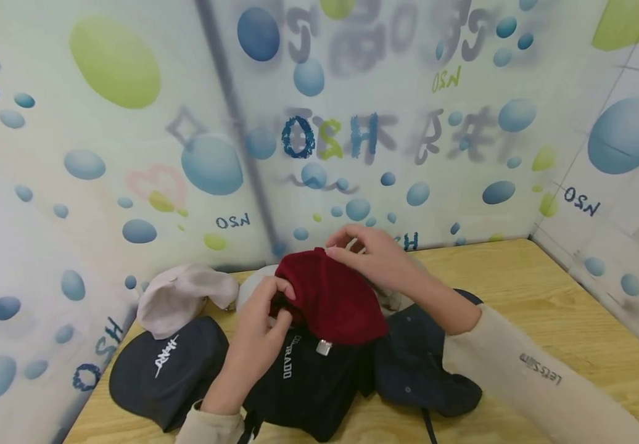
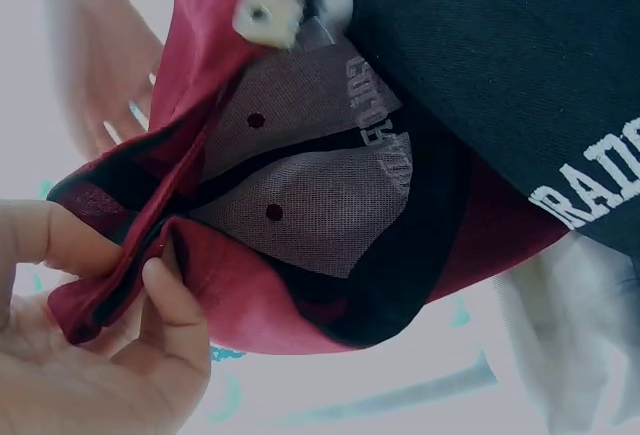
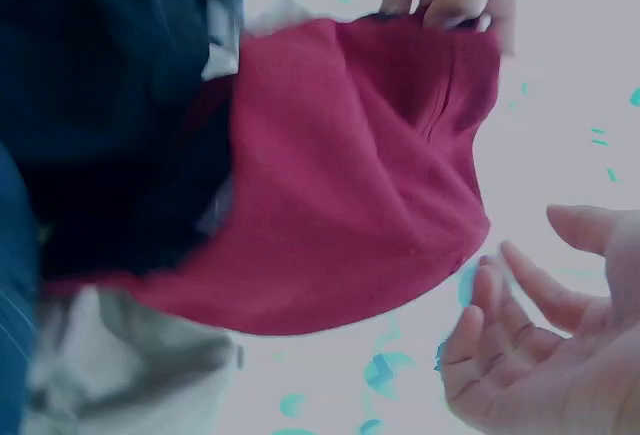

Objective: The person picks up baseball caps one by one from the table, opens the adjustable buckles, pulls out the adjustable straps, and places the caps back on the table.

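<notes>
A dark red cap (image 1: 333,296) is held up over the other caps. My left hand (image 1: 261,330) pinches its edge between thumb and fingers. The left wrist view looks into the cap's opening, with grey mesh lining (image 2: 310,205) and a black inner band. A small whitish tag (image 1: 324,348) hangs at its lower edge. My right hand (image 1: 380,256) is at the cap's top; in the right wrist view its loosely bent fingers (image 3: 480,355) are just apart from the red cloth. Below the red cap lies a black cap (image 1: 308,394) with white COLORADO lettering.
On the wooden table (image 1: 525,277) are a navy cap (image 1: 192,364) with white lettering, an off-white cap (image 1: 177,299), a light grey cap (image 1: 250,283) and a dark blue hat (image 1: 414,357) with a cord. Bubble-printed panels (image 1: 308,197) stand behind the table.
</notes>
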{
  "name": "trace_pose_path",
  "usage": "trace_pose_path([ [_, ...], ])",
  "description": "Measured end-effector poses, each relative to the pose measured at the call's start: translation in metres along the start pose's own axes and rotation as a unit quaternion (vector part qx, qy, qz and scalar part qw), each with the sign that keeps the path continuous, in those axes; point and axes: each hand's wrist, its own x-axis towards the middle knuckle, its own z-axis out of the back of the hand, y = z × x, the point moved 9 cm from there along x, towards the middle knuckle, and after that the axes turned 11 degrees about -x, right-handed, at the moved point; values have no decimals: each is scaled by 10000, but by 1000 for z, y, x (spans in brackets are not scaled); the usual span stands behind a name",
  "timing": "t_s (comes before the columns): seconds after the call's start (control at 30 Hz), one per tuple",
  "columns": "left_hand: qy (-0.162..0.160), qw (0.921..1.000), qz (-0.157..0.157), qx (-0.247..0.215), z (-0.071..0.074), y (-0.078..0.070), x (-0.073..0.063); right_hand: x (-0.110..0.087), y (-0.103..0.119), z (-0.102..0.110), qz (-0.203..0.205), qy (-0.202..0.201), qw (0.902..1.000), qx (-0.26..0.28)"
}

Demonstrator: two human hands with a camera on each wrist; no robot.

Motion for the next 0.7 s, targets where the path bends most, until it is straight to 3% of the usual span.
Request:
trace_pose_path([
  [0.13, 35, 10000, -83, -17, 0, -2, 2, 20, 2, -7, -88, 409, 9978, -524],
  [0.33, 165, 9997, 76, -139, -2, -1, 1, 33, 2, -13, -130, 724, 9964, -422],
  [0.53, 155, 9975, 368, -575, 5, -1, -1, 32, 4, -5, 18, 748, 9966, -347],
  [0.7, -104, 9924, 404, -1159, 16, -4, -6, 24, 8, 15, -35, 625, 9978, -216],
])
